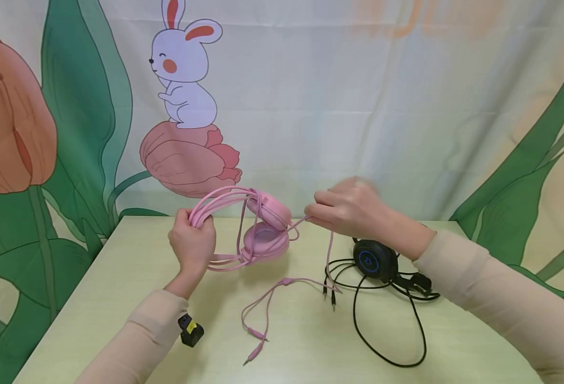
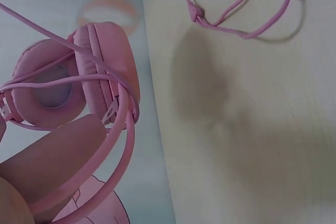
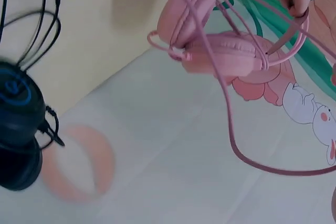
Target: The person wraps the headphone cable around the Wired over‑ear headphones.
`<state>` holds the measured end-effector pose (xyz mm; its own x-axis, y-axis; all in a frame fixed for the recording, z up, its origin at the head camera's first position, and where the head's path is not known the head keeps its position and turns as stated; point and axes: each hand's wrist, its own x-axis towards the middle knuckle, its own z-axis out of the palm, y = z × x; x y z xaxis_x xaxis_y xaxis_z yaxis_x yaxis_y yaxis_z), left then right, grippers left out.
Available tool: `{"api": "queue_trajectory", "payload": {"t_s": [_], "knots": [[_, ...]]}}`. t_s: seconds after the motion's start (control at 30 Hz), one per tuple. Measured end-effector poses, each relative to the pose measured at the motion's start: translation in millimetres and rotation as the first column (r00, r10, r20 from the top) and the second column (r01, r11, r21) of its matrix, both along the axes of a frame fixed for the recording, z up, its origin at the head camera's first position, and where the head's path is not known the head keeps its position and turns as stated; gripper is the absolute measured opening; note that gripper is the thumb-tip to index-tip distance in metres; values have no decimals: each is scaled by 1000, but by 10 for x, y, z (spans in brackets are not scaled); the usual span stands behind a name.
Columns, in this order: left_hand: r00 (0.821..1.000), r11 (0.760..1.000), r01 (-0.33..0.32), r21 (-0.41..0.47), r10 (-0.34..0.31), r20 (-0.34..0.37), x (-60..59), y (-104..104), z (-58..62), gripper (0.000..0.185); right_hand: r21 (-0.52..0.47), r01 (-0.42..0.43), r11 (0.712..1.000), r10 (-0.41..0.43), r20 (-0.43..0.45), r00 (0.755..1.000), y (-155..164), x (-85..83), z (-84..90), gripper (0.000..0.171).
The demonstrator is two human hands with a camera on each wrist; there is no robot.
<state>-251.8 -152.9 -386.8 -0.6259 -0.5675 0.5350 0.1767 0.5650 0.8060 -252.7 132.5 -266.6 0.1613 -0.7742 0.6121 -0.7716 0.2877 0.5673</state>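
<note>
Above the table on the left, my left hand (image 1: 193, 240) grips the headband of a pair of pink headphones (image 1: 267, 240). The two ear cups face each other, and strands of pink cable cross around them, as the left wrist view shows on the near ear cup (image 2: 107, 56). To the right, my slightly blurred right hand (image 1: 349, 208) pinches the pink cable (image 1: 330, 256), one stretch running taut to the headphones. The rest of it drops to the table and ends in two pink plugs (image 1: 255, 352). In the right wrist view a cable loop (image 3: 228, 114) hangs near the right edge.
A black headset (image 1: 375, 260) with a blue ring lies under my right forearm, its black cable (image 1: 423, 336) looped forward and two black plugs (image 1: 333, 301) beside it. A small black and yellow block (image 1: 191, 332) is by my left wrist. A printed curtain (image 1: 311, 106) hangs behind the table.
</note>
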Motion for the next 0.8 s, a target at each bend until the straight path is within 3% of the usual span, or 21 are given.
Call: {"api": "queue_trajectory", "payload": {"t_s": [0.13,0.43,0.6,0.8], "knots": [[1000,999,28,-38,-28,-4,26,35,28,12,-2,22,1000,-22,-97,995,15,-42,52,30],[995,988,97,-116,-99,-5,93,134,89,13,-49,137,989,-142,-136,980,19,-104,116,45],[989,973,140,-185,-145,-17,129,199,93,12,-66,139,988,-147,-133,980,-5,-123,125,42],[968,935,218,-281,-245,-62,216,259,132,12,-88,155,984,-165,-121,979,6,-168,124,32]]}}
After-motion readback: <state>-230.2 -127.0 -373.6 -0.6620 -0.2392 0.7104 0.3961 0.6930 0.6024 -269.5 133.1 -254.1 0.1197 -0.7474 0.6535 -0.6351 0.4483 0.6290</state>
